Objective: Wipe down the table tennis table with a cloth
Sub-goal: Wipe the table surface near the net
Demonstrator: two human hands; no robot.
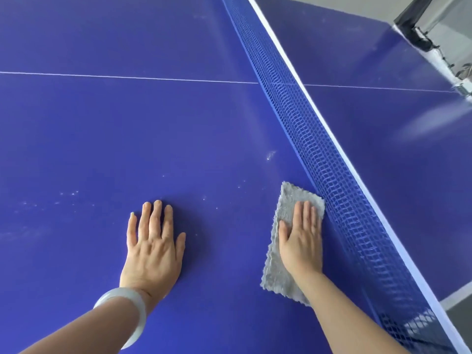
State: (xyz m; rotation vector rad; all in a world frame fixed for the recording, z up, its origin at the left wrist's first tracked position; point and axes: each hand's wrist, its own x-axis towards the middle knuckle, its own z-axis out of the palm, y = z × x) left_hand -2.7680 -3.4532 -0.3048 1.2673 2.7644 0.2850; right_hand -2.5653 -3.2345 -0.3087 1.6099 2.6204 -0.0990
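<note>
Both open flat | right hand (301,241) presses cloth (284,208) beside net (332,175) | left hand (154,241) on table (102,136)

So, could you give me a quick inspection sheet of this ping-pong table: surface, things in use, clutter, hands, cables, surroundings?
Surface: blue table with a white centre line; pale specks and faint smears show on the near side of the net.
Job's things: grey cloth lies flat, its far corner against the net's base.
Clutter: nothing seen.
Grips: left hand flat on bare table, holding nothing, pale bangle on the wrist; right hand pressed flat on the cloth, fingers straight.
Cables: nothing seen.
Surroundings: grey floor beyond the table; a dark object at top right, too unclear to name.
</note>
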